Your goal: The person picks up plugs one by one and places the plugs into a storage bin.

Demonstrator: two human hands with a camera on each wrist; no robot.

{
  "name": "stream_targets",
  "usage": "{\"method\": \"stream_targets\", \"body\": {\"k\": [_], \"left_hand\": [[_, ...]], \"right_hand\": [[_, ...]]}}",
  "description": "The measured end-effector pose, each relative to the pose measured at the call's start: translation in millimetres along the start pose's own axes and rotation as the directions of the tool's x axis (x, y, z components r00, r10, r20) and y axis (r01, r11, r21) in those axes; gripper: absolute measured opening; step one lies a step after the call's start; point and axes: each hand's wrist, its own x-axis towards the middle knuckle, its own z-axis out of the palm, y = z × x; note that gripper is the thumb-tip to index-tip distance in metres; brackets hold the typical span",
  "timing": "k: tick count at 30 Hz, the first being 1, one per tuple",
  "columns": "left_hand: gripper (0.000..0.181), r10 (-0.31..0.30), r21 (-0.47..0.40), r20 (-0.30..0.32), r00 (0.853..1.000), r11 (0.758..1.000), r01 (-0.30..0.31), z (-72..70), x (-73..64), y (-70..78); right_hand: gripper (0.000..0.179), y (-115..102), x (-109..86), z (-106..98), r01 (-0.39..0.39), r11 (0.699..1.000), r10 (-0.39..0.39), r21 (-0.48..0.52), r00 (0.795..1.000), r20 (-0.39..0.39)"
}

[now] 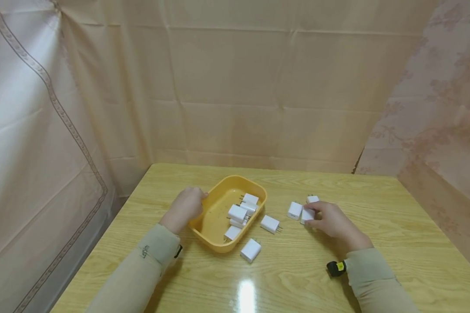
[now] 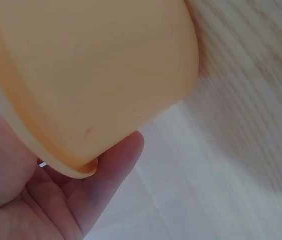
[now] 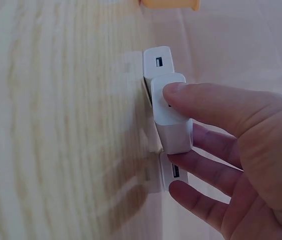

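Note:
My left hand (image 1: 184, 209) grips the left end of a yellow plastic basket (image 1: 213, 217) by its rim. In the left wrist view the thumb and fingers lie around the edge of the basket wall (image 2: 106, 75). Several white USB charger plugs (image 1: 237, 213) lie piled along the basket's right side. My right hand (image 1: 334, 222) pinches another white charger plug (image 1: 307, 215) between thumb and fingers. In the right wrist view the thumb lies over the socket face of this charger plug (image 3: 175, 139). Beside it are one charger plug (image 1: 294, 210) and another (image 1: 313, 199) behind.
Two more charger plugs lie on the wooden table (image 1: 297, 278), one (image 1: 270, 224) right of the basket and one (image 1: 250, 250) in front. A beige curtain (image 1: 227, 87) hangs behind the table. A black and yellow device (image 1: 336, 268) is on the right wrist.

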Motion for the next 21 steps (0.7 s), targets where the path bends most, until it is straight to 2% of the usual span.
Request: {"method": "stream_targets", "body": {"k": [7, 15, 21], "left_hand": [[0.04, 0.008, -0.007, -0.007, 1.0, 1.0, -0.008, 0.1, -0.8, -0.1], [0.038, -0.007, -0.012, 0.007, 1.0, 1.0, 0.007, -1.6, 0.4, 1.1], [0.038, -0.012, -0.019, 0.017, 1.0, 1.0, 0.012, -0.7, 1.0, 0.4]], "right_hand": [[0.037, -3.7, -2.8, -3.8, -0.005, 0.999, 0.005, 0.049, 1.0, -0.007], [0.043, -12.1, 0.9, -8.9, 0.021, 0.999, -0.023, -0.04, 0.998, -0.058], [0.049, -21.8, 5.2, -12.6, 0.006, 1.0, -0.007, -0.026, 0.998, -0.065]]}}
